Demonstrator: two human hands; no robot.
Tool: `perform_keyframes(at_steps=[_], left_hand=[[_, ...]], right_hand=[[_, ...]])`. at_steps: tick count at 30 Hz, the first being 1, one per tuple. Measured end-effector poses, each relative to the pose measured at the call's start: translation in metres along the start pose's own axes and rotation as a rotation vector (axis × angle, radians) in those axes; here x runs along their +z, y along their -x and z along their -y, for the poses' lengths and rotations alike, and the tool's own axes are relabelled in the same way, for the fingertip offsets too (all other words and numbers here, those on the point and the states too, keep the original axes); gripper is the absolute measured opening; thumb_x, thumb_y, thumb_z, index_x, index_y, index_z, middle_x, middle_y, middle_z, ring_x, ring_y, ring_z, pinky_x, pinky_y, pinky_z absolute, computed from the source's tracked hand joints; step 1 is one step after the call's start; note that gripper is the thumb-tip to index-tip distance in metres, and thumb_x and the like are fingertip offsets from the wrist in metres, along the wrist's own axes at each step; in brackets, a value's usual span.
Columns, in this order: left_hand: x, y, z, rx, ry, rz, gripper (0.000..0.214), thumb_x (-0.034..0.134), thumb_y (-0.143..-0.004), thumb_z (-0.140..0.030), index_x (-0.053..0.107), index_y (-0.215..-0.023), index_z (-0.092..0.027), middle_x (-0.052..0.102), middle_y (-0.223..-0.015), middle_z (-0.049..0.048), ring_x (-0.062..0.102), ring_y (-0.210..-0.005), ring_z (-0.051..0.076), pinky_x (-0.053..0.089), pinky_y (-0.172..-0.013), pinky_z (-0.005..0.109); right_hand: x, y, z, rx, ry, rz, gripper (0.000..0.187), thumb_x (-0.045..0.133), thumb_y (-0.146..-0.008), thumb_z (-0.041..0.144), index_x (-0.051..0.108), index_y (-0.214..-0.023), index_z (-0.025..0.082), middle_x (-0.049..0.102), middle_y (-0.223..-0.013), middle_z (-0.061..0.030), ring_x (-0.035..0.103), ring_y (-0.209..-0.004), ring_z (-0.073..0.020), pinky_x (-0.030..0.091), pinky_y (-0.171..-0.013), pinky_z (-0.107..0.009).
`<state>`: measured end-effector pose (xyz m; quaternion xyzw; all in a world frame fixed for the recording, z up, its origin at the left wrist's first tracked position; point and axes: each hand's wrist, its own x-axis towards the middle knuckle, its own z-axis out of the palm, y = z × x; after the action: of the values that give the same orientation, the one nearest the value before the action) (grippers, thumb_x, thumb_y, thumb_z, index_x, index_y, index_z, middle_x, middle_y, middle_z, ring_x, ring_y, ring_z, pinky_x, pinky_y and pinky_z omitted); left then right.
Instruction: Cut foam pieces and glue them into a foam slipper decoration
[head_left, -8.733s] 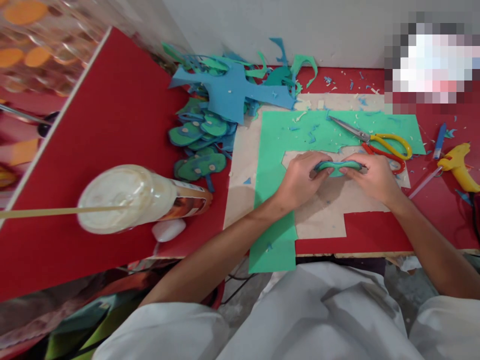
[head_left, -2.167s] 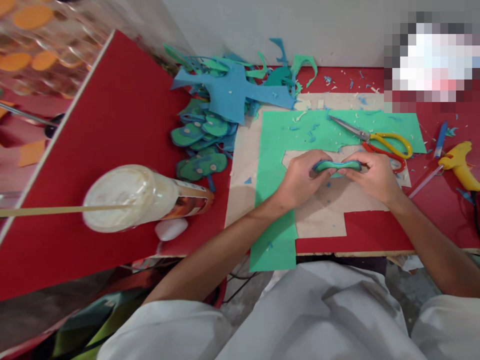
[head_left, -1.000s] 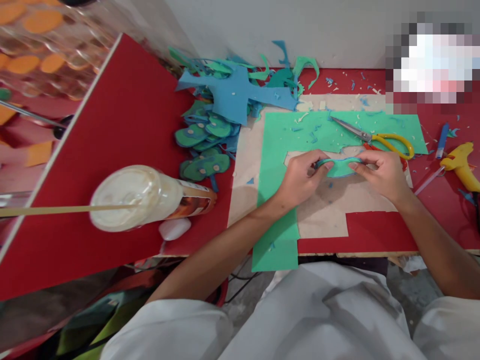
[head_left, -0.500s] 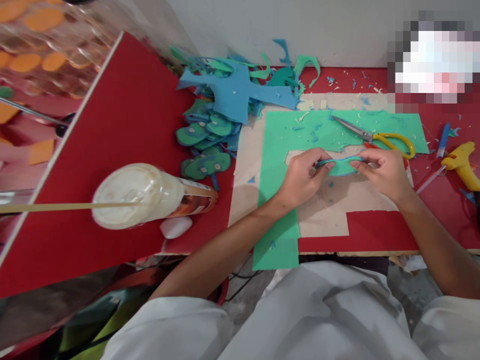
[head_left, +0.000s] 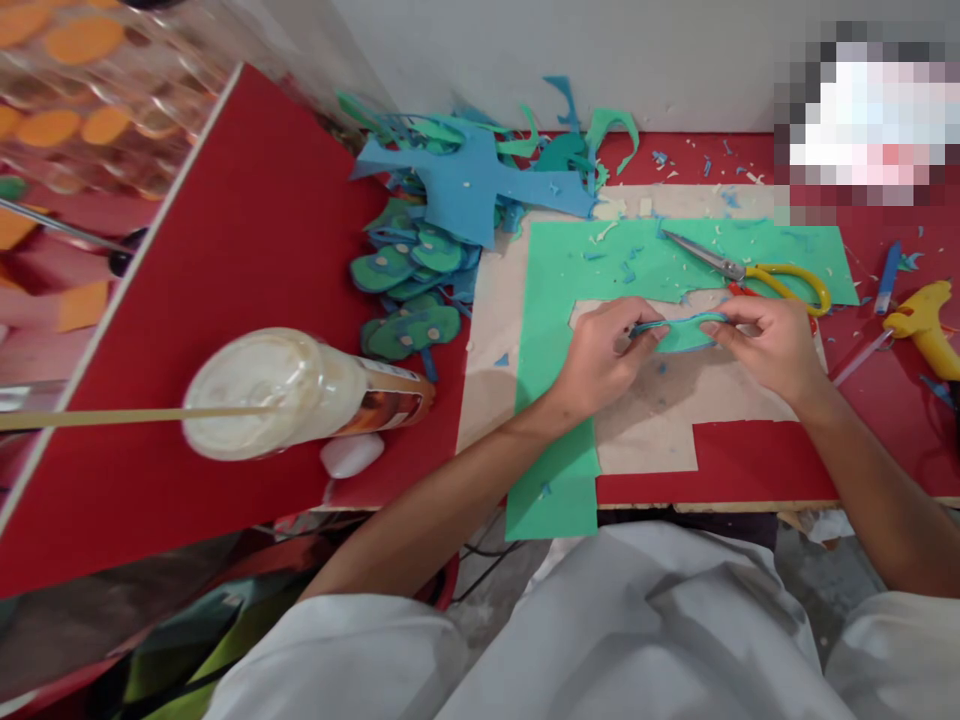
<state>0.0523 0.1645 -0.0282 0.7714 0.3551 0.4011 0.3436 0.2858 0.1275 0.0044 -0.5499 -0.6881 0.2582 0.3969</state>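
Observation:
A small green-and-blue foam piece [head_left: 686,335] is stretched between my two hands above the tan sheet [head_left: 649,445]. My left hand [head_left: 611,350] pinches its left end between thumb and fingers. At the other end my right hand [head_left: 769,340] pinches it the same way. Its ends are hidden by my fingers. Just beyond my right hand lie scissors [head_left: 750,272] with yellow handles, resting on a green foam sheet [head_left: 559,290] with a cut-out edge. Blue and pale snippets are scattered over that sheet.
Left of the sheets sit stacked green-and-blue foam shapes [head_left: 411,325] and blue foam offcuts [head_left: 461,185]. A lidded drink cup [head_left: 300,395] with a straw stands nearer left. On the right are a yellow glue gun [head_left: 926,325] and a blue cutter [head_left: 889,278]. A wall rises behind.
Both hands keep their pinch on the foam piece and stay almost in place. The piece looks slightly more tilted between them; the view has shifted a little.

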Motion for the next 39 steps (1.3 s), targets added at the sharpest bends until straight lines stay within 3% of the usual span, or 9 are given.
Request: perform_keyframes(at_steps=[4, 7, 11, 15, 18, 25, 30, 35, 39], left_hand=[[-0.002, -0.002, 0.008, -0.032, -0.005, 0.0, 0.015, 0.067, -0.103, -0.035, 0.075, -0.097, -0.024, 0.078, -0.09, 0.0022, 0.067, -0.079, 0.017, 0.055, -0.077, 0.032], [-0.008, -0.005, 0.016, 0.005, -0.013, -0.057, 0.019, 0.066, -0.106, -0.034, 0.077, -0.116, -0.024, 0.081, -0.104, 0.0052, 0.069, -0.087, 0.017, 0.057, -0.083, 0.032], [-0.014, -0.009, 0.025, 0.051, -0.049, -0.116, 0.028, 0.058, -0.111, -0.032, 0.075, -0.132, -0.023, 0.08, -0.105, 0.0055, 0.069, -0.088, 0.015, 0.056, -0.081, 0.03], [-0.013, -0.009, 0.028, 0.135, -0.089, -0.144, 0.024, 0.058, -0.11, -0.024, 0.076, -0.127, -0.023, 0.079, -0.101, 0.0036, 0.07, -0.087, 0.013, 0.056, -0.079, 0.027], [-0.009, -0.008, 0.027, 0.196, -0.112, -0.169, 0.017, 0.063, -0.106, -0.017, 0.076, -0.115, -0.023, 0.078, -0.1, 0.0029, 0.07, -0.084, 0.013, 0.056, -0.078, 0.026], [-0.006, -0.007, 0.026, 0.188, -0.073, -0.175, 0.012, 0.066, -0.1, -0.015, 0.068, -0.09, -0.022, 0.071, -0.083, -0.0011, 0.063, -0.075, 0.012, 0.051, -0.07, 0.026], [-0.008, -0.006, 0.023, 0.143, -0.078, -0.126, 0.019, 0.065, -0.103, -0.022, 0.062, -0.084, -0.022, 0.062, -0.072, -0.0035, 0.054, -0.065, 0.011, 0.043, -0.062, 0.026], [-0.008, -0.003, 0.019, 0.175, -0.168, -0.061, 0.041, 0.061, -0.108, -0.029, 0.046, -0.071, -0.022, 0.045, -0.062, -0.0052, 0.044, -0.059, 0.011, 0.033, -0.059, 0.029], [-0.005, 0.0, 0.019, 0.191, -0.277, -0.031, 0.039, 0.06, -0.11, -0.03, 0.054, -0.072, -0.021, 0.053, -0.067, -0.0027, 0.049, -0.064, 0.013, 0.035, -0.064, 0.031]], right_hand=[[-0.001, 0.002, -0.005, 0.004, 0.022, -0.053, 0.054, 0.082, -0.09, 0.074, 0.073, -0.069, 0.025, 0.058, -0.059, 0.0003, 0.051, -0.059, -0.0179, 0.039, -0.057, -0.036], [-0.006, 0.003, -0.02, 0.047, -0.007, -0.208, 0.047, 0.083, -0.092, 0.069, 0.074, -0.075, 0.026, 0.058, -0.061, 0.0006, 0.052, -0.058, -0.0177, 0.04, -0.056, -0.036], [-0.013, 0.0, -0.04, 0.115, -0.156, -0.373, 0.037, 0.08, -0.096, 0.066, 0.077, -0.096, 0.03, 0.066, -0.068, 0.0014, 0.057, -0.057, -0.018, 0.047, -0.054, -0.034], [-0.015, 0.0, -0.04, 0.133, 0.064, -0.184, 0.035, 0.078, -0.099, 0.059, 0.077, -0.118, 0.029, 0.073, -0.075, 0.0, 0.066, -0.063, -0.021, 0.053, -0.061, -0.035], [-0.014, 0.0, -0.033, 0.082, 0.337, -0.162, 0.033, 0.073, -0.103, 0.047, 0.075, -0.13, 0.028, 0.08, -0.092, -0.0057, 0.072, -0.08, -0.026, 0.056, -0.072, -0.039], [-0.008, 0.005, -0.038, -0.024, 0.6, -0.061, 0.021, 0.069, -0.105, 0.04, 0.079, -0.119, 0.027, 0.08, -0.106, -0.0122, 0.071, -0.104, -0.0369, 0.056, -0.088, -0.051], [-0.004, 0.006, -0.043, -0.064, 0.627, -0.007, 0.021, 0.074, -0.102, 0.035, 0.079, -0.121, 0.025, 0.078, -0.1, -0.0106, 0.07, -0.103, -0.037, 0.055, -0.091, -0.052], [-0.003, 0.005, -0.033, -0.089, 0.56, -0.08, 0.02, 0.063, -0.108, 0.031, 0.078, -0.121, 0.026, 0.078, -0.104, -0.0103, 0.071, -0.103, -0.0342, 0.056, -0.092, -0.05], [0.0, 0.007, -0.028, -0.074, 0.643, -0.044, 0.023, 0.065, -0.109, 0.036, 0.078, -0.123, 0.025, 0.078, -0.109, -0.0134, 0.069, -0.109, -0.0372, 0.056, -0.095, -0.053]])
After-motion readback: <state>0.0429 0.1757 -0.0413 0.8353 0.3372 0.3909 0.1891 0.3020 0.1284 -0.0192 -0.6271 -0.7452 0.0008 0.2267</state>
